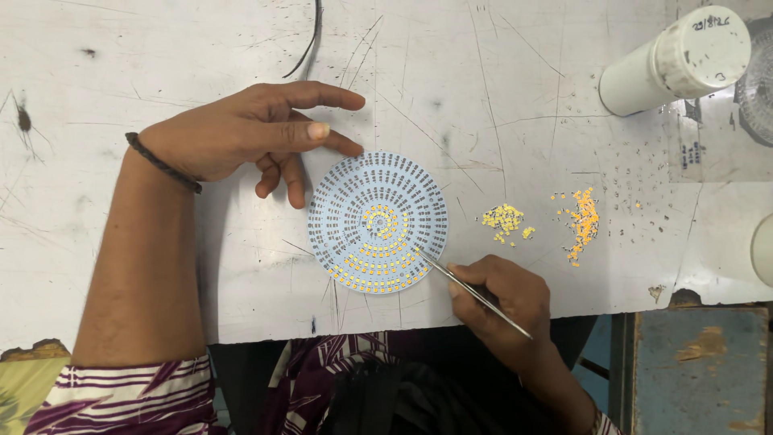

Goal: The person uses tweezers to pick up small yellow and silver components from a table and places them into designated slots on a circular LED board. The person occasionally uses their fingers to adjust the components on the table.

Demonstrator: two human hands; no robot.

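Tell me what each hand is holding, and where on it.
Right hand pinches metal tweezers around their middle. Left hand holds nothing; fingertips rest by the round board.

A scuffed white worktable (161,48), scored with dark scratches and chipped along its near edge, fills the scene. A white cylindrical container (676,60) with a lid lies on its side at the far right corner. A dark wire (310,36) curls in from the table's far edge. Part of another white container (763,250) shows at the right border. Below the table edge stands a worn blue surface (700,370) with patches of rust.
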